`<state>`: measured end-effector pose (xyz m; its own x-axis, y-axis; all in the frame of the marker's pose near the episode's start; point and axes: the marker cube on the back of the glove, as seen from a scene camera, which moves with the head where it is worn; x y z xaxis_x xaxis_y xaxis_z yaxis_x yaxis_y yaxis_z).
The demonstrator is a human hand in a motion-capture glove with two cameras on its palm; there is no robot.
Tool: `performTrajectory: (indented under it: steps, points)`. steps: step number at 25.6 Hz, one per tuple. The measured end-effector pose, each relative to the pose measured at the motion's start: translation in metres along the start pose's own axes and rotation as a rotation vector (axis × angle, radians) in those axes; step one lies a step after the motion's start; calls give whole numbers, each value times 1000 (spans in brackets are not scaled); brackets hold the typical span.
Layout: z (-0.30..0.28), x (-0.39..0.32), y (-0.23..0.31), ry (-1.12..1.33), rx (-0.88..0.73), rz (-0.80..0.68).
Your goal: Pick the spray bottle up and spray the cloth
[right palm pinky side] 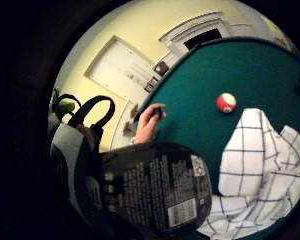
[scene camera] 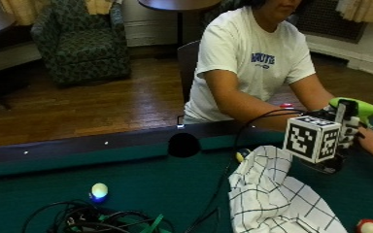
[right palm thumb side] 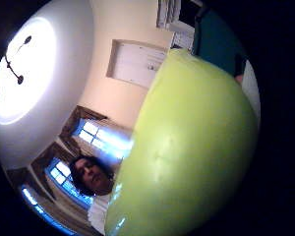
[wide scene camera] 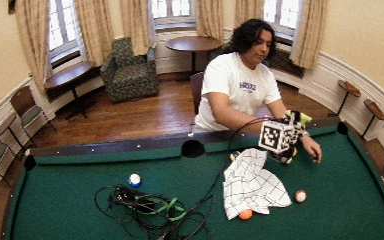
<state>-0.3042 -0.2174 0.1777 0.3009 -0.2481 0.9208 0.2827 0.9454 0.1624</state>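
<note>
A person sat at the far rail of a green pool table [scene camera: 141, 187], and the gloved right hand [scene camera: 347, 127] was raised above the felt at about two o'clock from the table's middle, wrapped around the spray bottle [scene camera: 358, 109]; its lime-green head stuck out past the hand, and in the little-finger palm view its dark labelled body [right palm pinky side: 157, 192] lay close against the palm, while the green head [right palm thumb side: 187, 152] filled most of the thumb-side view. Whether any liquid was in the bottle could not be made out. The white checked cloth [scene camera: 274, 199] lay crumpled on the felt just below and in front of the bottle, apart from it. The bare left hand [wide scene camera: 314, 150] rested on the felt at three o'clock from the cloth, fingers relaxed. A red-and-white ball [wide scene camera: 300, 195] lay near the cloth's right edge, an orange ball [wide scene camera: 245, 214] touched its near corner, a blue-and-white ball [scene camera: 99, 190] sat well to the left beside a tangle of cables [wide scene camera: 149, 210], and the middle pocket [scene camera: 184, 144] opened in the far rail. Open felt stretched toward the near and right-hand rails.
</note>
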Motion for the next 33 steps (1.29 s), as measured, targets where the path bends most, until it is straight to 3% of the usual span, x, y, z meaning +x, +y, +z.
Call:
performTrajectory:
  steps: [13, 33]
  points:
    - [68, 92, -27, -20, 96, 67]
    - [90, 108, -61, -22, 147, 64]
